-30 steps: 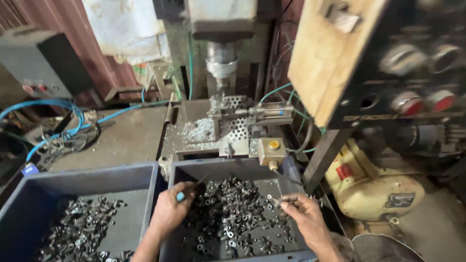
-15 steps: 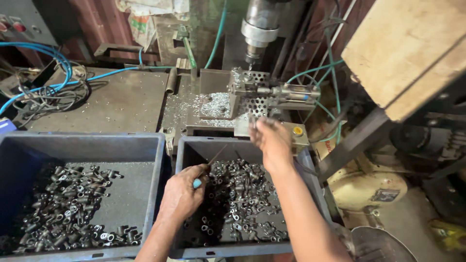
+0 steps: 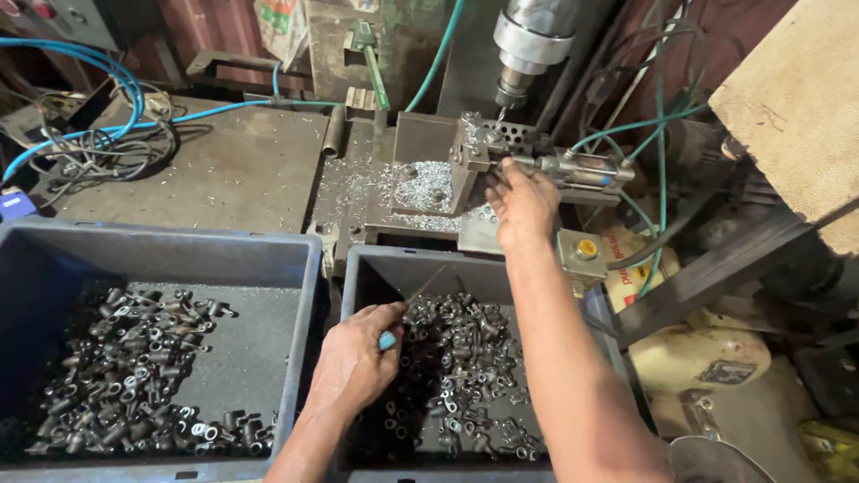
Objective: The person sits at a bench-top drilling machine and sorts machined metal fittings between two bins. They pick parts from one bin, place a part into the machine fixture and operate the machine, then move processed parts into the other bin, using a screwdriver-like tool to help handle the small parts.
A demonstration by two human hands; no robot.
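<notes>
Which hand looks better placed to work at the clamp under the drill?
Probably the right hand: its fingers already touch the clamp fixture below the drill spindle. The left hand is low over the right bin, holding a thin pick.

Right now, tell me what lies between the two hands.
In the head view, between the left hand and the right hand lie the right bin's far rim, some small metal parts, and the thin pick it holds.
</notes>
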